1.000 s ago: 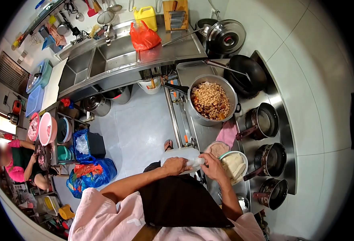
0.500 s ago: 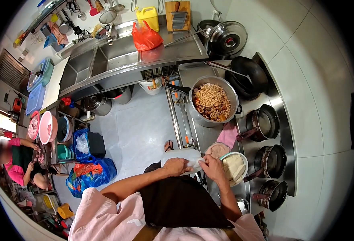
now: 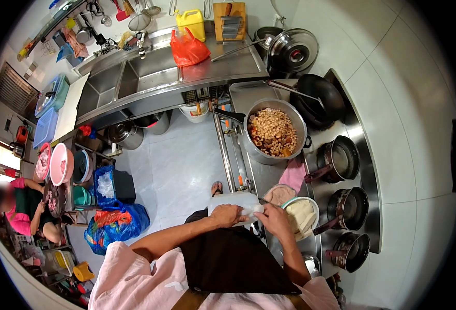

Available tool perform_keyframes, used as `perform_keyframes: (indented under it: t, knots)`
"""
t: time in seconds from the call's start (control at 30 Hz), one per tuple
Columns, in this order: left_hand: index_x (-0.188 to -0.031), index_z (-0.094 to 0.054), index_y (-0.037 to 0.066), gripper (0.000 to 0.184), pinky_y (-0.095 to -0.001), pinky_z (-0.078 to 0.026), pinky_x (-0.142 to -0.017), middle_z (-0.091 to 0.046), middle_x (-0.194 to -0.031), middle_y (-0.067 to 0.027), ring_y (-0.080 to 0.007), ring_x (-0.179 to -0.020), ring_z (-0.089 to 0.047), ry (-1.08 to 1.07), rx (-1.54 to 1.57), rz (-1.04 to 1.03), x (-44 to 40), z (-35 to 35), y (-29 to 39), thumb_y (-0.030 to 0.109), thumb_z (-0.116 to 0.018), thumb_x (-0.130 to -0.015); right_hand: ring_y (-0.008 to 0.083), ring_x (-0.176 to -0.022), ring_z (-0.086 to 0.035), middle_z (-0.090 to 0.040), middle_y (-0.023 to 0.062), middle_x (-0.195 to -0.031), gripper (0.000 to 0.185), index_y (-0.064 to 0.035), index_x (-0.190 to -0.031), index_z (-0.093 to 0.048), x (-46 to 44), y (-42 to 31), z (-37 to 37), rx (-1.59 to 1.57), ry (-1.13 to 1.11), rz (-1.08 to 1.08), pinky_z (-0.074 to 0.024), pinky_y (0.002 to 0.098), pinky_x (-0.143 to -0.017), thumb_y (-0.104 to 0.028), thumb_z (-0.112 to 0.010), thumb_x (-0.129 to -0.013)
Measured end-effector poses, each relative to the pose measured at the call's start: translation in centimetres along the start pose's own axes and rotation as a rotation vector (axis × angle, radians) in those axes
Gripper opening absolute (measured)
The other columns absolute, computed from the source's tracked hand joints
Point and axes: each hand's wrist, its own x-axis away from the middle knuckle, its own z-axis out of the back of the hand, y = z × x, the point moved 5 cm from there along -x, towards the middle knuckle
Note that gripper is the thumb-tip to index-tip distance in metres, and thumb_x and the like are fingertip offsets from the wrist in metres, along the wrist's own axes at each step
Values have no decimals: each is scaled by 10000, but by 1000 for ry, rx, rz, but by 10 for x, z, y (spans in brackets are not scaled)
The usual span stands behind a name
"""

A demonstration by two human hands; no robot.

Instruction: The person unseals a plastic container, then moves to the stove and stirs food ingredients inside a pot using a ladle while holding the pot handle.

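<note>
My left hand (image 3: 227, 215) is wrapped round a translucent white plastic jug (image 3: 235, 200), held tilted on its side in front of my apron. At the jug's mouth, the fingers of my right hand (image 3: 275, 219) are closed against its white cap (image 3: 259, 208). Just beyond the right hand are a folded pinkish cloth (image 3: 279, 195) and a bowl of pale slabs (image 3: 303, 217). Farther forward, a large metal pot (image 3: 252, 142) with a long black handle is full of round, pale bean-like pieces and some darker chunks.
Several dark saucepans (image 3: 348, 208) and a black wok (image 3: 318, 101) line the stove on the right. A steel sink (image 3: 150, 77) with a red plastic bag (image 3: 188, 48) spans the back. Blue bags (image 3: 119, 227) sit on the floor. At left, another person (image 3: 24, 206) handles a pan.
My right hand has shifted slightly at the jug's mouth, and the white cap now shows more clearly. The person at left has moved the pan a little.
</note>
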Motion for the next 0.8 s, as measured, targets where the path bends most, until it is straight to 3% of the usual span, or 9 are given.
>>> perform_keyframes:
  t: [0.03,0.13,0.23,0.43,0.63,0.73,0.8]
  knots:
    - [-1083,-676,48,643,-506,-507,-803,-699,-907,-219,-411,-913,-667,1,1,-3,1,0,0,645,-506,-916,404,-967,-649,-681,207,-1015,502,-40,-1178,-568,-1,2,1,45,-105,-77,-515,471,-811,-376,-721,-836]
    - [-1091,-675,49,639,-509,-504,-807,-698,-913,-219,-411,-917,-665,7,13,5,2,1,0,641,-509,-916,402,-868,-671,-700,181,-877,474,-45,-1077,-624,10,-8,18,35,-80,-71,-521,489,-749,-436,-718,-827]
    - [-1099,-676,55,631,-508,-502,-812,-700,-924,-213,-409,-927,-663,-1,7,9,2,2,2,637,-512,-917,406,-803,-674,-699,173,-804,474,-48,-1018,-663,15,-17,24,-137,220,217,-518,499,-705,-494,-674,-855]
    - [-1116,-673,68,622,-503,-503,-819,-701,-942,-207,-406,-950,-661,-8,5,12,1,0,1,634,-512,-918,394,-910,-667,-711,173,-906,514,-94,-1255,-591,5,2,13,153,-96,-118,-516,482,-779,-423,-673,-869]
    - [-1121,-671,63,617,-502,-505,-824,-702,-953,-210,-405,-953,-663,-28,10,13,0,3,3,626,-519,-919,391,-868,-660,-694,176,-900,406,-63,-1127,-613,14,-17,20,-85,218,184,-504,499,-759,-348,-704,-852]
    - [-1215,-657,77,686,-480,-516,-831,-714,-948,-179,-385,-940,-669,-23,-31,3,-3,-2,0,669,-475,-921,393,-841,-655,-688,170,-905,361,-54,-1066,-617,5,-11,6,-78,232,136,-504,494,-743,-312,-722,-837]
    - [-1153,-670,68,638,-494,-513,-829,-707,-953,-206,-399,-945,-669,-21,-4,22,-2,-1,1,640,-509,-918,397,-839,-654,-684,173,-896,351,-50,-1045,-625,5,-14,6,-101,233,119,-506,492,-735,-311,-726,-833]
